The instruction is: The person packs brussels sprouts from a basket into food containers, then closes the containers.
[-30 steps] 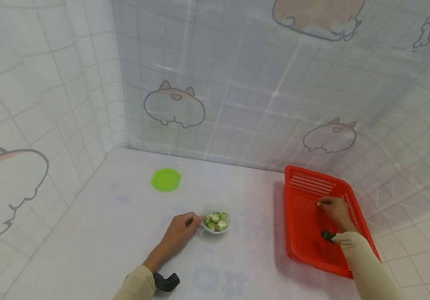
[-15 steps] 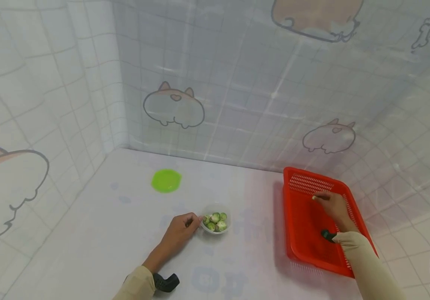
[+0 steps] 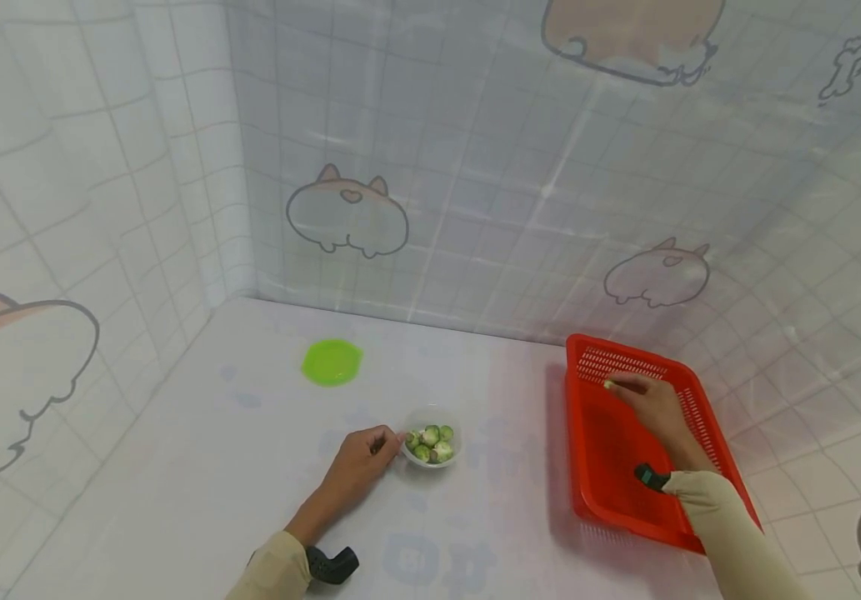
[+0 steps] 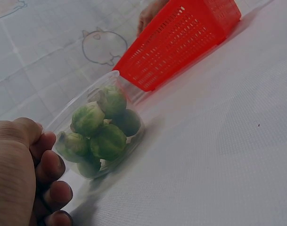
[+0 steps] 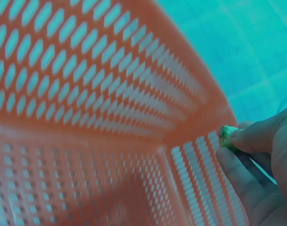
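Note:
In the head view my left hand [image 3: 361, 458] pinches the near-left rim of a clear plastic bowl [image 3: 430, 412], thumb and forefinger at its edge. Several Brussels sprouts [image 4: 105, 141] lie in the bowl, which stands on the white table. Over the red basket, my right hand [image 3: 653, 407] pinches one Brussels sprout [image 5: 225, 136] between thumb and fingertips. Only the cut stem end of that sprout shows clearly; the fingers cover the rest. The hand is above the basket floor, toward its far-left corner.
The red perforated basket [image 3: 583, 467] stands at the right, close to the back wall sheet. Behind the bowl to the left lies a bright green lid-like disc [image 3: 332, 362]. Patterned sheeting [image 3: 430, 167] walls the table at the back and on both sides.
My right hand has risen and moved left and away within the basket, carrying the sprout toward its left rim. My left hand and the bowl have stayed put.

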### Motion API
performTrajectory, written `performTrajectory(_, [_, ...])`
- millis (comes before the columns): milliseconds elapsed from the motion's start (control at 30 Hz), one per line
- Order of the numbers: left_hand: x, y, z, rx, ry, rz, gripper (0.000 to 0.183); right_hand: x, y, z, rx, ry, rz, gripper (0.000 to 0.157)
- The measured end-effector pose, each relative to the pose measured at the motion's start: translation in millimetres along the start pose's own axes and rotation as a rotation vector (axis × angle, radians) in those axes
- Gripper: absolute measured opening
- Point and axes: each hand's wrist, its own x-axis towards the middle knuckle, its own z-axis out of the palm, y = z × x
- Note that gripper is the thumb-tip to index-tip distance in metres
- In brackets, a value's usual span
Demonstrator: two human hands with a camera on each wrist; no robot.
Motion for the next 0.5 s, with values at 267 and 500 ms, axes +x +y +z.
performTrajectory(267, [0.1,-0.3,-0.7,-0.002,0.000,0.009,0.042,-8,-36,9.5,0.042,-0.028,-0.053,0.040])
performTrajectory(500, [-0.2,-1.6,0.3,0.004,0.007,0.006,0.041,-14,-70,29.4,0.120,-0.093,-0.102,0.035])
